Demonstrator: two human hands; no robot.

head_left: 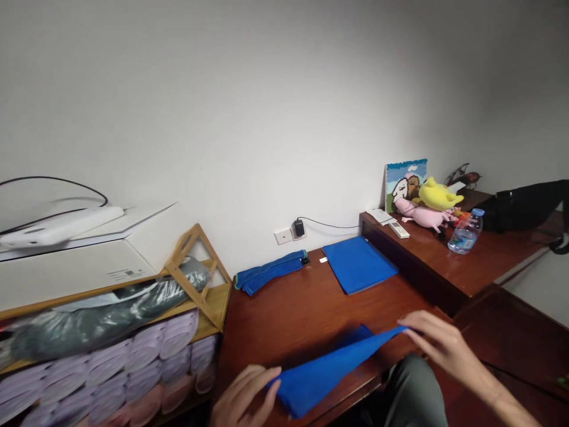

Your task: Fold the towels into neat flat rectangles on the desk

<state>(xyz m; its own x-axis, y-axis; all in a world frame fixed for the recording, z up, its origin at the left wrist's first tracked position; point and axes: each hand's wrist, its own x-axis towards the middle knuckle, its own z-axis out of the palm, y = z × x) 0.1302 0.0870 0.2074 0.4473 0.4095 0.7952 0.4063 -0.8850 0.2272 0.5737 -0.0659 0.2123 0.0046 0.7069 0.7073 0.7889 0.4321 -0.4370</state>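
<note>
A blue cloth (331, 372) is stretched between my two hands above the front edge of the brown desk (275, 332). My left hand (249, 394) pinches its left corner between thumb and fingers. At the opposite end, my right hand (438, 341) grips the right corner, held a little higher. Part of the cloth hangs down toward the desk edge. Farther back lies a flat, folded blue cloth (361, 264). A narrow folded blue cloth with green edging (271, 273) rests against the wall, left of it.
On the left, a wooden shelf (222, 305) holds a plastic-wrapped dark bundle (106, 320) and lilac slippers (146, 350). A raised desk section (480, 267) on the right carries plush toys (440, 194), a water bottle (466, 232) and a remote (399, 229). A black charger (299, 227) sits in the wall socket.
</note>
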